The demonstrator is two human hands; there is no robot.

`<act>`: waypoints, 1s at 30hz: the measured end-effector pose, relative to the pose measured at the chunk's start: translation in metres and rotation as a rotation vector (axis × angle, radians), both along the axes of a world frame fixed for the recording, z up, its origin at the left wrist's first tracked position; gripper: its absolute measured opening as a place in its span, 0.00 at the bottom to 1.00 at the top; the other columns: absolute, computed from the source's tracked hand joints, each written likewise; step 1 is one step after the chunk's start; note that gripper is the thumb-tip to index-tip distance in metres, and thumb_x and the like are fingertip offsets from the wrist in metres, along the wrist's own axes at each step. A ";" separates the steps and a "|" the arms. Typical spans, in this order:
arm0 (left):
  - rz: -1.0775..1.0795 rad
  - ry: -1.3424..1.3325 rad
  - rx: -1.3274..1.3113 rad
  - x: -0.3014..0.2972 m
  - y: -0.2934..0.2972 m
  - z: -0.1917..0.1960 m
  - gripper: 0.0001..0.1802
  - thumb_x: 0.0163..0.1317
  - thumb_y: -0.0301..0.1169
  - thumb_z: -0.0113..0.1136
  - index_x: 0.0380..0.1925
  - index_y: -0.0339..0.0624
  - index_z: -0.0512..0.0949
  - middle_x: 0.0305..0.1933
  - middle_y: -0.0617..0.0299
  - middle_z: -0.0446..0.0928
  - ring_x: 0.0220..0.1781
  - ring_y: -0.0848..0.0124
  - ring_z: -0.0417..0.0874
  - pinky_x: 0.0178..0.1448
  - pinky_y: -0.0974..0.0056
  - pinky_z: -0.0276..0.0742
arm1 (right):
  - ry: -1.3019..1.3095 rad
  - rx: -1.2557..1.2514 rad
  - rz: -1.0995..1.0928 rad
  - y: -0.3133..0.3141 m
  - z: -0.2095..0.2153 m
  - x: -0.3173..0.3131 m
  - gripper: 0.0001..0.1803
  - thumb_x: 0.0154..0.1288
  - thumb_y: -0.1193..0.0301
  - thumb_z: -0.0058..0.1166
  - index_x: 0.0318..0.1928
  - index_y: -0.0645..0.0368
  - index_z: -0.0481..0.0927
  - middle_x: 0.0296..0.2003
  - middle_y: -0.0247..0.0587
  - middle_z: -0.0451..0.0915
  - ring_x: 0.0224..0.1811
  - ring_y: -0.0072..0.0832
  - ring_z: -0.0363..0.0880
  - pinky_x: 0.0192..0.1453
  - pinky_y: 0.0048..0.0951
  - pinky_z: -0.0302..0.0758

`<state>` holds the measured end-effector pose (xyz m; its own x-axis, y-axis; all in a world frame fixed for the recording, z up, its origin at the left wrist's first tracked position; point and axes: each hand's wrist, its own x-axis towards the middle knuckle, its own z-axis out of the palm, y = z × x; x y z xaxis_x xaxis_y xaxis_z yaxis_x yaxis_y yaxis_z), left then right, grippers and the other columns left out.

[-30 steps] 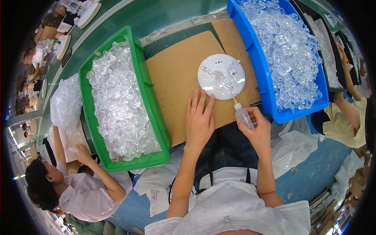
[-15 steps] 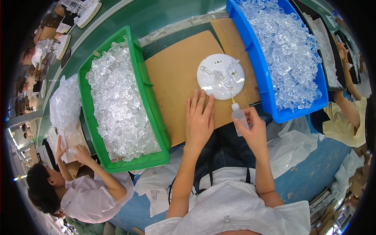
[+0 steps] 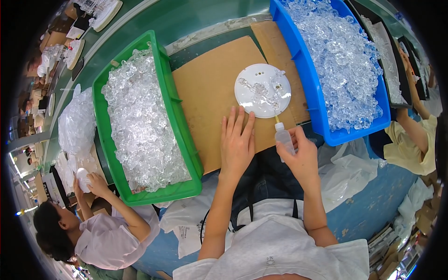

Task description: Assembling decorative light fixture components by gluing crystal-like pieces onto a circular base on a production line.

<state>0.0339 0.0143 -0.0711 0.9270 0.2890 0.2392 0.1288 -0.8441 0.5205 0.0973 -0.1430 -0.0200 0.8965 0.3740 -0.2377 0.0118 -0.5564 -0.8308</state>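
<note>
A white round disc [image 3: 261,88] with a few clear plastic pieces on it lies on a brown cardboard sheet [image 3: 210,93]. My left hand [image 3: 237,142] rests flat on the cardboard, fingers spread, its fingertips at the disc's near edge. My right hand [image 3: 301,156] grips a small clear squeeze bottle [image 3: 283,137]. The bottle's thin nozzle points at the disc's near rim.
A green bin [image 3: 179,140] of clear plastic pieces stands left of the cardboard, a blue bin [image 3: 308,84] of the same pieces right. A person at lower left [image 3: 88,228] holds a white disc. Another person's arm [image 3: 415,130] reaches in at the right. White plastic bags hang off the table edge.
My right hand has shifted the bottle slightly left, nozzle closer to the disc's rim. My left hand has stayed flat. The person at lower left has moved their arms.
</note>
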 end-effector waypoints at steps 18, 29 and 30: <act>0.197 -0.289 -0.317 0.030 0.002 0.065 0.18 0.63 0.24 0.50 0.55 0.37 0.74 0.59 0.48 0.72 0.63 0.52 0.71 0.66 0.55 0.64 | -0.079 0.081 -0.017 -0.013 -0.012 0.002 0.19 0.53 0.71 0.63 0.46 0.59 0.74 0.36 0.38 0.81 0.34 0.27 0.80 0.41 0.27 0.75; 0.167 -0.354 -0.361 0.043 0.017 0.072 0.17 0.64 0.23 0.49 0.52 0.40 0.76 0.59 0.47 0.72 0.62 0.52 0.72 0.62 0.56 0.68 | -0.242 0.654 0.163 0.018 -0.027 0.052 0.20 0.59 0.69 0.49 0.51 0.63 0.67 0.59 0.54 0.71 0.59 0.35 0.70 0.62 0.31 0.63; 0.157 -0.361 -0.364 0.043 0.017 0.071 0.17 0.64 0.23 0.49 0.52 0.40 0.76 0.58 0.48 0.72 0.62 0.52 0.72 0.62 0.56 0.68 | -0.236 0.645 0.172 0.021 -0.026 0.056 0.19 0.56 0.73 0.51 0.49 0.61 0.65 0.56 0.55 0.73 0.56 0.34 0.72 0.60 0.31 0.65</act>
